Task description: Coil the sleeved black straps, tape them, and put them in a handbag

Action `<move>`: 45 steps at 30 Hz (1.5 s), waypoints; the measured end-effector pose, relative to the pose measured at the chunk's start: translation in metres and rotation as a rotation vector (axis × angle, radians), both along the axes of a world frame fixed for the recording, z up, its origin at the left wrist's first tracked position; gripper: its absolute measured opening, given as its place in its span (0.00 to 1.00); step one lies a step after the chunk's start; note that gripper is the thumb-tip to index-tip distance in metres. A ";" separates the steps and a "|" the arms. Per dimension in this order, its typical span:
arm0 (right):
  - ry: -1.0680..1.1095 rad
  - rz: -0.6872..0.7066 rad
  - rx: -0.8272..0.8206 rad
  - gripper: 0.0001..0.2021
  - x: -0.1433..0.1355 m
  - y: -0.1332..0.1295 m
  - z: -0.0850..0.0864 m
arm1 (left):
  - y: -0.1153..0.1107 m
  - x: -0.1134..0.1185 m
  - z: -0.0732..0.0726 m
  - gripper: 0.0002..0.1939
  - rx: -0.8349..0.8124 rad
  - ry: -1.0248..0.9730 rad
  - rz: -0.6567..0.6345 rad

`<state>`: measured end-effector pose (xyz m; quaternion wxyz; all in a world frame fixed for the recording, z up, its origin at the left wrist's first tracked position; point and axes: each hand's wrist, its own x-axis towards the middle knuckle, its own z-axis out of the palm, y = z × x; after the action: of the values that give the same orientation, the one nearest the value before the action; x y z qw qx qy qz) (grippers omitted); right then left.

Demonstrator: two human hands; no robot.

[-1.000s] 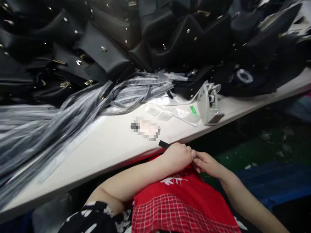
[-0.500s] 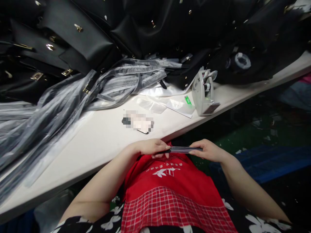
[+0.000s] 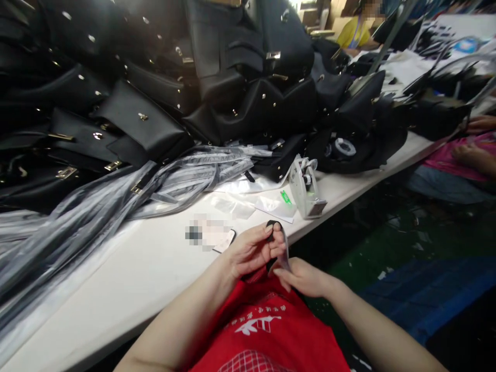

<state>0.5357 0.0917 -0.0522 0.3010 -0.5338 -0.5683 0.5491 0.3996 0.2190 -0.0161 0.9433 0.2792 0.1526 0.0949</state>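
Ahead of our fingers rises a heap of black bags (image 3: pixel 143 121), smooth, flat-sided and dotted with shiny metal clasps. It sits on a long white table (image 3: pixel 127 268), smooth and pale. Ahead and to the left of our fingers, long straps (image 3: pixel 89 201) sprawl in wrinkled, glossy clear plastic. Just beyond our fingers stands a white dispenser (image 3: pixel 300 191), hard and angular. Smallest is the dark strip (image 3: pixel 286 250) between our hands, curved, its outer side showing a clear film. Our left hand (image 3: pixel 250 250) curls its fingers round the upper part, thumb pressing the top; our right hand (image 3: pixel 308 276) seems to pinch the lower end, though the contact is partly hidden. We judge it light, bendy and slightly slippery, best gripped near both ends.
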 end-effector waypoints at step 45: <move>-0.024 -0.378 0.178 0.13 0.027 0.004 0.001 | -0.036 0.055 0.019 0.29 0.572 0.225 0.043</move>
<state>0.5630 0.0953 -0.0508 0.4378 -0.6087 -0.5077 0.4243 0.4551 0.1832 0.0028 0.8015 0.5388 0.2288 0.1224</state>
